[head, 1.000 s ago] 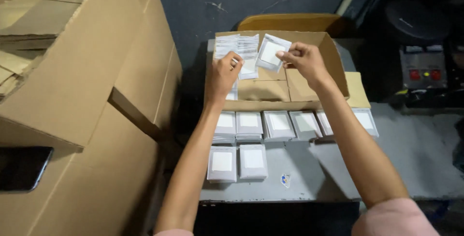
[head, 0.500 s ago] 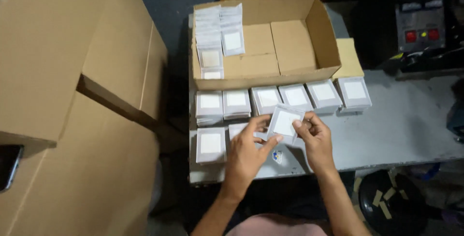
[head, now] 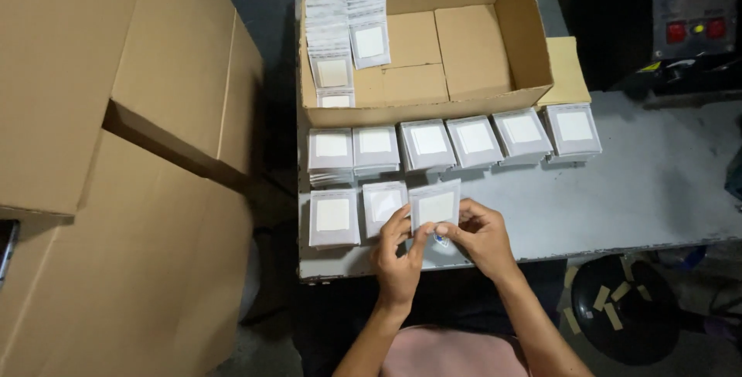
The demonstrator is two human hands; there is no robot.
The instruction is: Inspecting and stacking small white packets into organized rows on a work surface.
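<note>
Both hands pinch one small clear packet (head: 435,206) above the table's (head: 618,191) near edge: the left hand (head: 399,257) grips its lower left corner, the right hand (head: 481,236) its lower right. Packet stacks (head: 429,145) line the open cardboard box (head: 464,45) behind.

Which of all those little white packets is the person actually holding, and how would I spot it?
Start at the open cardboard box on the grey table, then drop past the long row of packet stacks to the table's near edge. There the held packet is pinched between the left hand and right hand, the only one raised off the table.
</note>
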